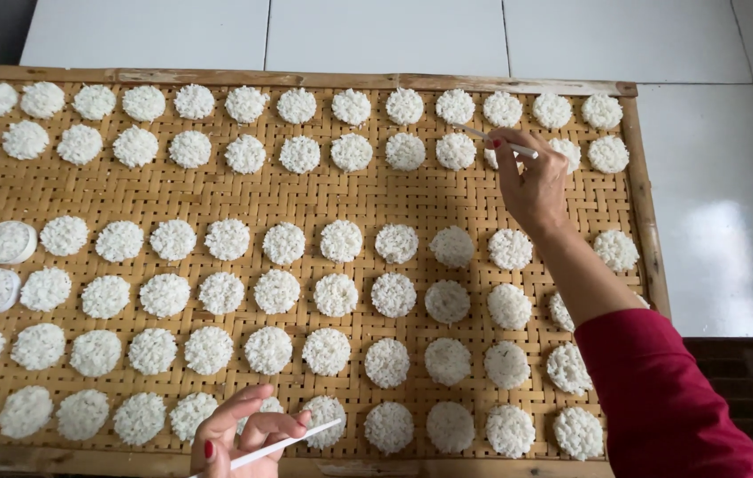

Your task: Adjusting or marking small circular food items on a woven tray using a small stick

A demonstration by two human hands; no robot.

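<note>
**White rice discs on woven tray: both hands holding sticks**

White round puffed-rice discs (284, 243) lie in neat rows across the flat woven bamboo tray (305, 195) with a wooden frame (367, 80). 2 rows run along the far edge, then a bare strip of weave, then 4 rows nearer the camera. The tray sits on a white tiled floor (713, 177).

Hands:
- Right hand (531, 181): arm in a red sleeve (660, 398) reaches from the lower right out to the far rows. Wrist bent back, fingers pinched shut on a thin white stick (502, 142). The stick points left, its tip over the gap between 2 far-row discs. Can't tell if it touches one.
- Left hand (243, 434): at the near edge, low in view, fingers curled and clamped on a second thin white stick (283, 445) that angles up to the right, tip close to a near-row disc (324, 412).

At far left, 2 shallow white round moulds (9, 242) sit in line with the rows, each with rice inside.

Judgement on doing this well: work with the stick tip only, light contact at a disc edge. Discs look loose-grained and likely crumble under a push. Keep the forearm lifted, since it crosses above several right-side discs. Keep row spacing even, none touching.
</note>
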